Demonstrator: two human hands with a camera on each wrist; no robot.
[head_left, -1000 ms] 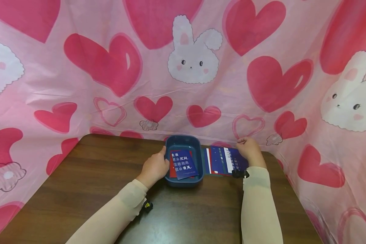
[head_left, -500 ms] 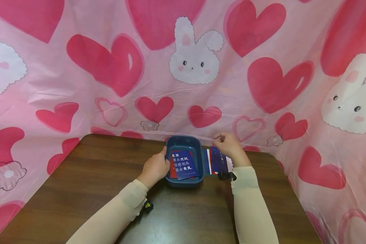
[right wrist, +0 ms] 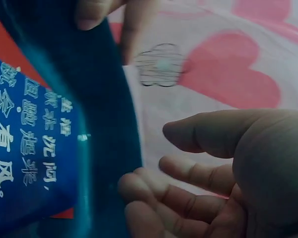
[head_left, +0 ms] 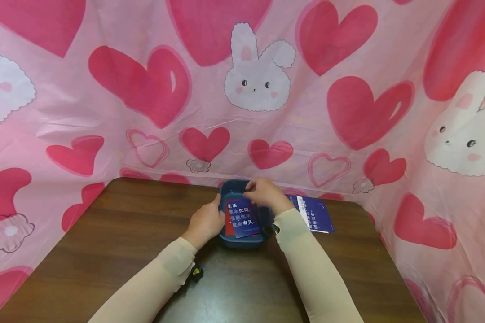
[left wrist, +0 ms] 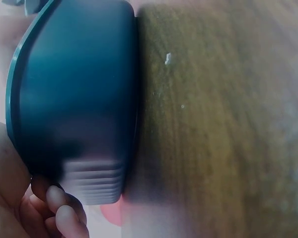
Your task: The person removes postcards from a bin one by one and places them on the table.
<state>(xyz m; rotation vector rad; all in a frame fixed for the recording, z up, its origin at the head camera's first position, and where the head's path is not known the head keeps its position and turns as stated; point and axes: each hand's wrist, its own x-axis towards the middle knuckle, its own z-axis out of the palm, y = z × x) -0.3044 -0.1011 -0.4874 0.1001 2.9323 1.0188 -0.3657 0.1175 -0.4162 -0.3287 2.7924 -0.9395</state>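
Note:
A dark blue-green plastic bin (head_left: 242, 245) stands near the back edge of the table. My left hand (head_left: 204, 222) grips its left side, the thumb over the rim; in the left wrist view the curled fingers lie against the ribbed outer wall (left wrist: 92, 181). Inside the bin, a blue card (head_left: 246, 222) with white Chinese writing overlaps a red card (head_left: 229, 225). Over the bin's right part hovers my right hand (head_left: 266, 195). Its fingers are loosely bent with nothing between them in the right wrist view, fingertips close to the bin's wall (right wrist: 111, 148).
Right of the bin, blue and white printed cards (head_left: 322, 217) lie overlapping on the brown wooden table (head_left: 226, 287), partly hidden by my right forearm. A pink curtain (head_left: 210, 107) with hearts and rabbits hangs directly behind the table and along both sides.
My right hand has moved left from above the row of cards to over the bin, and its forearm now covers the nearer cards. My left hand and the bin have stayed in place.

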